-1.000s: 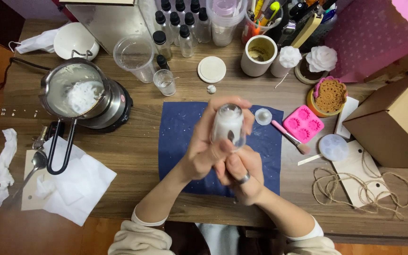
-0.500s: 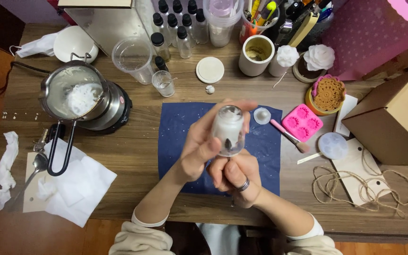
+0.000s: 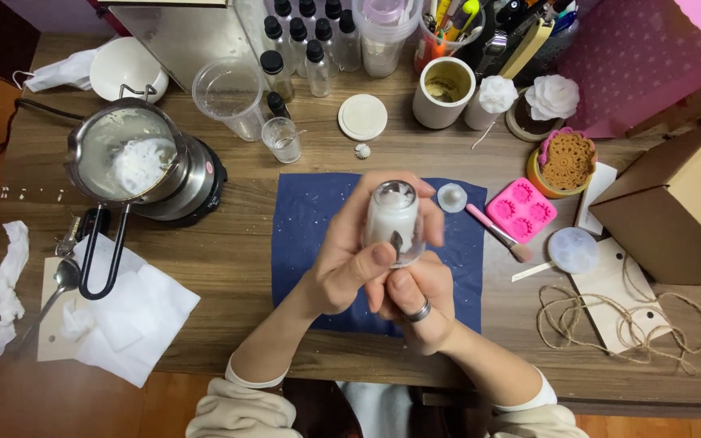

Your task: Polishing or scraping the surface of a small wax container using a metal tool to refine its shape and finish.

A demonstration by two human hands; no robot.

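Note:
A small clear glass jar filled with white wax is held up over a dark blue cloth mat on the wooden table. My left hand wraps around the jar's left side, thumb across its base. Below it, my right hand, wearing a dark ring, is curled against the jar's underside; a thin dark piece shows at the jar's bottom between the fingers. The jar tilts with its mouth toward the far side.
A steel pot of white wax sits on a burner at left, above white paper towels and a spoon. Bottles, plastic cups, a round lid, a pink mould, twine and a cardboard box surround the mat.
The jar and both hands have shifted slightly; my right hand has curled tighter under the jar's base.

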